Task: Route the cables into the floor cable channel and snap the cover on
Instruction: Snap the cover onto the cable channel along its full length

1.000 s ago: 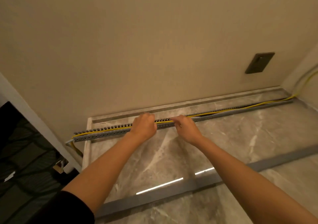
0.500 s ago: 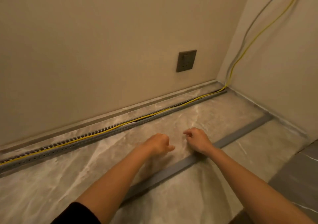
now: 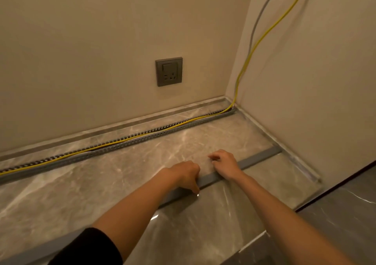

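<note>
A grey slotted cable channel (image 3: 130, 141) runs along the floor near the back wall. A yellow cable (image 3: 85, 152) lies in it, then climbs the right wall in the corner beside a grey cable (image 3: 256, 22). The long grey cover strip (image 3: 258, 159) lies flat on the marble floor, nearer to me and apart from the channel. My left hand (image 3: 184, 174) rests on the strip with fingers curled over its near edge. My right hand (image 3: 224, 163) lies across the strip a little to the right, fingers bent and touching the floor beyond it.
A dark grey wall socket (image 3: 168, 71) sits on the back wall above the channel. A stone skirting (image 3: 122, 125) runs along the back wall's foot. The right wall (image 3: 317, 85) closes the corner. A darker floor tile (image 3: 343, 214) begins at the lower right.
My hands left the channel and came back toward me onto the cover strip. The view swung right toward the corner. The left hand's fingers now curl over the strip's edge.
</note>
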`<state>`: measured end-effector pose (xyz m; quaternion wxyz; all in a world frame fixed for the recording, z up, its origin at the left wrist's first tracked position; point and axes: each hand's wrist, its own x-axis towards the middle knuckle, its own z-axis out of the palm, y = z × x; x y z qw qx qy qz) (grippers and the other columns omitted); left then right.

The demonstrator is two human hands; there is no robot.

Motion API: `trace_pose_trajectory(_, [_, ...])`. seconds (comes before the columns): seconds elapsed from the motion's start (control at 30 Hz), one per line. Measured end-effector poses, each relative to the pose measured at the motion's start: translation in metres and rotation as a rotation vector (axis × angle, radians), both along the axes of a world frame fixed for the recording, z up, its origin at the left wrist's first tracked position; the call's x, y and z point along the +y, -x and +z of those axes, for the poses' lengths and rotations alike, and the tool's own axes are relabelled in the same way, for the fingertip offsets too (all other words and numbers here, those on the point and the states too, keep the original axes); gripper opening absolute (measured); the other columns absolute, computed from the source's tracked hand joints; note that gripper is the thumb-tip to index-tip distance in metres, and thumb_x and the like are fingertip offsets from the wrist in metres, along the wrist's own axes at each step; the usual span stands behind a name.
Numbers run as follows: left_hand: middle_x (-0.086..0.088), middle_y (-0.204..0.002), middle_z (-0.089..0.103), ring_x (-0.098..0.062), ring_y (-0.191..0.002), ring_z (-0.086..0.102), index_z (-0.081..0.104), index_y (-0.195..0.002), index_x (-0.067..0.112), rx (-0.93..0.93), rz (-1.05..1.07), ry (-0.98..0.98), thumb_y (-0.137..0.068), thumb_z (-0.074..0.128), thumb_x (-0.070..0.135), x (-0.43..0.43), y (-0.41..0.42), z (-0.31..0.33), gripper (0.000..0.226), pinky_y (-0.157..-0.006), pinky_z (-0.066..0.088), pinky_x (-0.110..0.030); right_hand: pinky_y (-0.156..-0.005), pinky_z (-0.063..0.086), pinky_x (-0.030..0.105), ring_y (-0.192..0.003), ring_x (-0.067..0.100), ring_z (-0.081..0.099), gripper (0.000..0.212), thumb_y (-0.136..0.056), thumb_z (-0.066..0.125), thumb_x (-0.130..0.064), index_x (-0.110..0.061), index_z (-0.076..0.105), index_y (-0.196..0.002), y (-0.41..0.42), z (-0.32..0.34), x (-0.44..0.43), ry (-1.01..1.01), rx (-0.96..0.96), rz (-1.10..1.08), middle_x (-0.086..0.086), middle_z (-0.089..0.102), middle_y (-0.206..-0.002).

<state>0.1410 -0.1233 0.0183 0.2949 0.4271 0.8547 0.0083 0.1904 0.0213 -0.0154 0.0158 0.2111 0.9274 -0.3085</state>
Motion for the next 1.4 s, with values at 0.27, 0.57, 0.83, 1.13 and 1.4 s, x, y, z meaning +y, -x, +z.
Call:
trace_pose_trajectory(0.27, [-0.019,-0.122,0.053,-0.033,-0.108,0.054,0.041,-0.119,0.006,0.057,0.135,-0.069,-0.078,0.066,0.025,0.003,0.019,0.0,0.052,-0.082,0.045,-0.035,-0.108,0.033,0.033,-0.119,0.024,0.053,0.029,-0.089,0.052,-0.015,-0.01,0.065,-0.116,0.01,0.001,0.021,-0.056,0.028,0.001,0.009,0.063,-0.122])
trace_pose_trajectory(0.57, [-0.015,-0.114,0.061,-0.031,-0.102,0.058,0.049,-0.119,0.014,0.325,0.187,-0.226,-0.095,0.042,0.032,-0.01,0.058,-0.001,0.031,-0.084,0.047,-0.038,-0.112,0.019,0.028,-0.145,0.028,0.011,0.032,-0.094,0.049,-0.022,-0.011,0.059,-0.122,0.047,0.03,0.04,0.058,0.293,-0.429,0.014,0.009,-0.158])
trace_pose_trajectory(0.83, [-0.01,-0.116,0.061,-0.027,-0.104,0.059,0.049,-0.118,0.017,0.46,0.116,-0.084,-0.096,0.037,0.031,-0.013,0.092,0.018,0.029,-0.086,0.047,-0.038,-0.096,0.05,0.042,-0.114,0.037,0.056,0.06,-0.087,0.051,0.011,-0.001,0.021,-0.137,0.083,0.039,0.071,0.926,0.552,-1.012,0.026,0.046,-0.133])
trace_pose_trajectory(1.13, [-0.005,-0.121,0.061,-0.024,-0.11,0.058,0.047,-0.121,0.025,0.554,0.146,0.074,-0.093,0.041,0.038,-0.015,0.144,0.017,0.031,-0.087,0.047,-0.034,-0.065,0.057,0.033,-0.062,0.022,0.054,0.034,-0.09,0.05,0.007,0.003,0.045,-0.123,0.11,0.032,0.141,1.146,0.29,-0.763,0.015,0.057,-0.085])
trace_pose_trajectory(1.4, [-0.005,-0.121,0.061,-0.023,-0.11,0.058,0.045,-0.121,0.025,0.529,0.246,0.16,-0.092,0.042,0.04,-0.023,0.173,-0.001,0.032,-0.087,0.046,-0.032,-0.081,0.054,0.039,-0.089,0.039,0.063,0.039,-0.091,0.052,0.004,0.006,0.04,-0.128,0.156,0.024,0.149,1.17,0.243,-0.655,0.017,0.056,-0.085])
